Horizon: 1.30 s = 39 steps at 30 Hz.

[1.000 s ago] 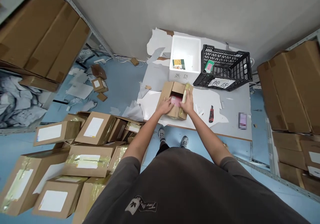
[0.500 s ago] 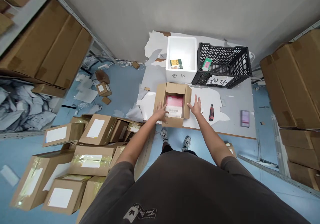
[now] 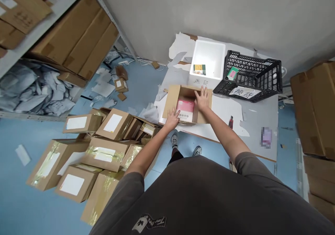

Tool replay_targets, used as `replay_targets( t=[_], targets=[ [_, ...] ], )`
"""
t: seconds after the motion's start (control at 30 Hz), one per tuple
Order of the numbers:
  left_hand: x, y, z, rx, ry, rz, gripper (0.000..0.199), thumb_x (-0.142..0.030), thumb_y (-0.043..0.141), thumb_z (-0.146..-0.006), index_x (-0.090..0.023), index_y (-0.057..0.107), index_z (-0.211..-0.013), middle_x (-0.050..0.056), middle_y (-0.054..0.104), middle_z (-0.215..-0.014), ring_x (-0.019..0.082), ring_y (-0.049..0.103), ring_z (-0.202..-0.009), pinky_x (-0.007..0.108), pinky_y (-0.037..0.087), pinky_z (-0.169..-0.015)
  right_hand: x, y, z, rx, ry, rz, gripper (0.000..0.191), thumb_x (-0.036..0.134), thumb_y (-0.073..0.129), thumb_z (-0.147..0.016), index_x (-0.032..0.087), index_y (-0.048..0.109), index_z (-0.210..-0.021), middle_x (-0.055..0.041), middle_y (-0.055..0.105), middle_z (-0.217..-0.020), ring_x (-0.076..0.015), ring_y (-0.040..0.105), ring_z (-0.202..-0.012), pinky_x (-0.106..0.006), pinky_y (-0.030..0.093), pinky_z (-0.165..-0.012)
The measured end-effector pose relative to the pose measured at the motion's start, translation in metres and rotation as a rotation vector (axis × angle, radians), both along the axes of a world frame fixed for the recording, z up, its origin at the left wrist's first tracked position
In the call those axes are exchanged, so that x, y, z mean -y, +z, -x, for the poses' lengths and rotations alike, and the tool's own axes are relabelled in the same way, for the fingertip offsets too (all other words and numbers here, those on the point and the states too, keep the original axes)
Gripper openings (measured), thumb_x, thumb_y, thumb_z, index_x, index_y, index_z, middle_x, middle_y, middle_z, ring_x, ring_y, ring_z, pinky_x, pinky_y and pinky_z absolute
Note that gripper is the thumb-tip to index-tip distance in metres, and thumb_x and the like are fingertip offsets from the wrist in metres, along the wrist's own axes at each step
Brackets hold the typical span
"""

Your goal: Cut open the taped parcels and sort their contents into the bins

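An open cardboard box [image 3: 171, 100] stands near the table's front edge, with a pink and white package [image 3: 185, 106] inside it. My left hand [image 3: 172, 119] rests at the box's front left flap with its fingers spread. Over the right side of the box is my right hand [image 3: 202, 98], fingers apart, at the right flap. Neither hand holds anything. Behind the box are a white foam bin [image 3: 206, 77] with a green and yellow packet [image 3: 199, 69] in it and a black plastic crate [image 3: 276, 83] with a green and pink packet [image 3: 232, 73].
A red and black box cutter [image 3: 230, 122] and a blurred phone [image 3: 266, 137] lie on the table [image 3: 253, 123] to the right. Several taped cartons [image 3: 104, 153] are piled on the floor at left. Shelves with large boxes [image 3: 75, 39] flank both sides.
The view has turned left, so the table appears further right. My right hand has moved from outside the right flap to over the box. The box's front flap no longer shows spread outward.
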<state>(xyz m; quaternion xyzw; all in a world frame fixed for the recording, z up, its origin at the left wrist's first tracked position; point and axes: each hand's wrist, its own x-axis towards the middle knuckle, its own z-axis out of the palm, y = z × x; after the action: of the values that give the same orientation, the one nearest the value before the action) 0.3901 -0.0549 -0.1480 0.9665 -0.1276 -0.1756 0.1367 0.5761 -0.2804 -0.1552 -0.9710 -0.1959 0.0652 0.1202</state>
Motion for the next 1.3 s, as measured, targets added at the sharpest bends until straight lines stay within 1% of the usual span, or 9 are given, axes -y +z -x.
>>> replay_targets(
  t=[0.2,0.33,0.5,0.6,0.7,0.87,1.0,1.17,1.3],
  targets=[
    [-0.033,-0.009,0.034,-0.016,0.116,0.023,0.033,-0.012,0.058,-0.1,-0.022,0.087,-0.112,0.008,0.039,-0.186,0.042,-0.004,-0.179,0.08,-0.003,-0.138,-0.06,-0.007,-0.06,-0.003,0.044,-0.056,0.096,0.056,0.078,-0.097,0.026,0.039,-0.18,-0.0154,-0.003,-0.193,-0.054,-0.006,-0.174,-0.084,0.017,-0.13],
    [-0.052,-0.016,0.05,-0.04,0.152,0.007,0.034,-0.013,0.057,-0.102,-0.021,0.087,-0.116,0.009,0.036,-0.187,0.042,-0.001,-0.178,0.08,-0.001,-0.139,-0.1,-0.024,-0.079,-0.063,0.072,0.0,0.099,0.071,0.08,-0.094,0.023,0.048,-0.175,-0.0191,0.002,-0.192,-0.0557,-0.004,-0.173,-0.082,0.013,-0.131],
    [-0.061,-0.02,0.048,-0.031,0.157,0.012,0.036,-0.013,0.056,-0.102,-0.02,0.088,-0.117,0.01,0.032,-0.188,0.044,0.0,-0.178,0.08,0.0,-0.139,-0.116,-0.011,-0.052,-0.004,0.038,-0.009,0.11,0.064,0.084,-0.091,0.019,0.037,-0.18,-0.0227,0.003,-0.192,-0.057,-0.006,-0.173,-0.086,0.014,-0.128],
    [-0.056,-0.017,0.039,-0.022,0.143,0.032,0.04,-0.014,0.061,-0.098,-0.023,0.086,-0.128,0.01,0.034,-0.187,0.043,-0.001,-0.178,0.08,-0.001,-0.139,-0.113,0.006,-0.016,0.045,0.18,-0.092,0.089,0.049,0.077,-0.098,0.017,0.045,-0.176,-0.0216,0.015,-0.19,-0.0514,0.001,-0.175,-0.079,0.021,-0.133],
    [-0.05,-0.011,0.035,-0.009,0.133,0.032,0.047,-0.015,0.061,-0.096,-0.026,0.085,-0.135,0.009,0.037,-0.186,0.042,-0.001,-0.178,0.081,0.001,-0.139,-0.117,0.006,0.015,-0.091,0.383,-0.064,0.067,0.04,0.074,-0.1,0.016,0.063,-0.162,-0.0214,0.041,-0.18,-0.0437,0.026,-0.172,-0.064,0.034,-0.134],
    [-0.051,-0.011,0.039,-0.024,0.145,0.049,0.043,-0.013,0.055,-0.1,-0.022,0.087,-0.127,0.01,0.039,-0.185,0.043,0.0,-0.178,0.082,0.006,-0.138,-0.138,-0.028,0.022,-0.388,0.305,0.255,0.055,0.035,0.083,-0.094,0.011,0.075,-0.143,-0.028,0.068,-0.153,-0.042,0.061,-0.146,-0.05,0.053,-0.121],
    [-0.053,-0.02,0.044,-0.046,0.141,0.058,0.043,-0.012,0.053,-0.101,-0.022,0.087,-0.127,0.009,0.036,-0.186,0.042,-0.001,-0.178,0.082,0.006,-0.14,-0.155,-0.065,0.009,-0.504,0.217,0.326,0.071,0.043,0.085,-0.094,0.01,0.066,-0.154,-0.0281,0.072,-0.146,-0.0407,0.069,-0.135,-0.049,0.055,-0.116],
    [-0.049,-0.031,0.047,-0.057,0.148,0.06,0.044,-0.014,0.05,-0.104,-0.021,0.087,-0.127,0.008,0.027,-0.188,0.04,-0.008,-0.177,0.078,-0.002,-0.142,-0.166,-0.102,0.003,-0.596,0.084,0.269,0.081,0.052,0.1,-0.079,0.014,0.07,-0.143,-0.0267,0.071,-0.148,-0.0407,0.069,-0.134,-0.051,0.054,-0.116],
    [-0.049,-0.033,0.047,-0.063,0.161,0.06,0.044,-0.012,0.052,-0.104,-0.022,0.087,-0.129,0.007,0.029,-0.188,0.04,-0.005,-0.177,0.079,0.001,-0.142,-0.165,-0.111,0.009,-0.428,-0.063,-0.018,0.069,0.07,0.09,-0.086,0.013,0.077,-0.121,-0.0202,0.079,-0.127,-0.0367,0.069,-0.128,-0.048,0.056,-0.114]
  ],
)
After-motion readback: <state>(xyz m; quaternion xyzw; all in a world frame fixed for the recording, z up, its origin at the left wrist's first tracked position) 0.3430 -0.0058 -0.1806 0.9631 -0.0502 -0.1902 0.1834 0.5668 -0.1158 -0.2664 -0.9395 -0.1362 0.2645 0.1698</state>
